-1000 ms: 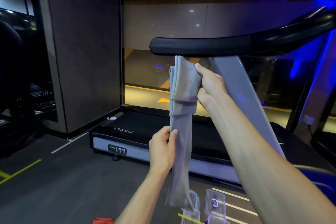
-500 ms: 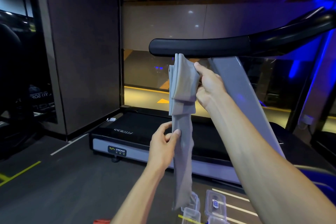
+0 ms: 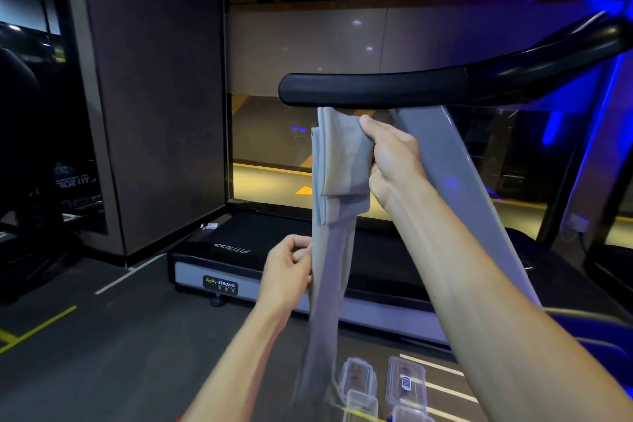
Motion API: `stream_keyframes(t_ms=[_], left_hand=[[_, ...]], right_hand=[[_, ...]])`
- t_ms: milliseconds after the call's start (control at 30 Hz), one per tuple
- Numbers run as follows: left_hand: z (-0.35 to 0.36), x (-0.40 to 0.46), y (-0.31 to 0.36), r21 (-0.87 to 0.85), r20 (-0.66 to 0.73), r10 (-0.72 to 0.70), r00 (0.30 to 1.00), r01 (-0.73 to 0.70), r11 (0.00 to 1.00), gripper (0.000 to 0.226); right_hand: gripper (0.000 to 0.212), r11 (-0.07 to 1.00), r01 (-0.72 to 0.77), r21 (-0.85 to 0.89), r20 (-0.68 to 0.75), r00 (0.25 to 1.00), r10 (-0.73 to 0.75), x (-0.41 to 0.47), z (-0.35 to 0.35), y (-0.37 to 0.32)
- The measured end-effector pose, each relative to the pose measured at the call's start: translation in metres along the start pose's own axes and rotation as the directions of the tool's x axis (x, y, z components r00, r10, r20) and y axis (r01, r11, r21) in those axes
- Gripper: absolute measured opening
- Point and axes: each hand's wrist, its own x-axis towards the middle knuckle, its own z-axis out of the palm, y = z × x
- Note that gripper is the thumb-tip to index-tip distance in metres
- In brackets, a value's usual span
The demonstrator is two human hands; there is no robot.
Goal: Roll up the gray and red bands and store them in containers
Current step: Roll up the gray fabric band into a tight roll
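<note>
Since the earlier frame our left hand (image 3: 289, 265) has slid to the edge of the gray band (image 3: 337, 209) and pinches it. Above it, our right hand (image 3: 390, 156) grips the folded top. Rolling has barely begun; containers (image 3: 406, 384) wait below.

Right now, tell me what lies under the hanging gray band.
Under the gray band, clear lidded containers sit on the dark floor. The band's tail hides part of the leftmost one; their contents are unclear.
</note>
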Motion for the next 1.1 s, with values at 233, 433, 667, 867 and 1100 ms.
stream_keyframes(t_ms=[233,433,667,867,1100], left_hand=[[-0.017,0.010,0.009,0.343,-0.097,0.153,0.983,-0.111,0.933,0.030],[-0.019,0.020,0.025,0.459,-0.025,0.214,0.977,-0.179,0.870,0.006],[-0.007,0.024,0.036,0.092,0.175,0.070,0.982,-0.087,0.992,0.012],[0.001,0.023,0.035,0.003,0.271,0.040,0.962,-0.042,0.999,0.020],[0.006,0.022,0.030,0.034,0.238,0.040,0.970,-0.049,0.998,0.013]], right_hand=[[0.008,0.999,0.025,0.039,0.027,0.999,-0.026,-0.008,0.009,-0.002],[0.009,0.999,0.024,0.038,0.056,0.998,-0.026,-0.013,0.022,-0.004],[0.012,0.999,0.022,0.030,0.048,0.999,-0.024,-0.012,0.029,0.000],[0.011,0.999,0.012,0.047,0.027,1.000,-0.013,-0.009,0.023,0.001],[0.012,0.999,0.016,0.033,0.012,1.000,-0.017,-0.007,0.016,0.002]])
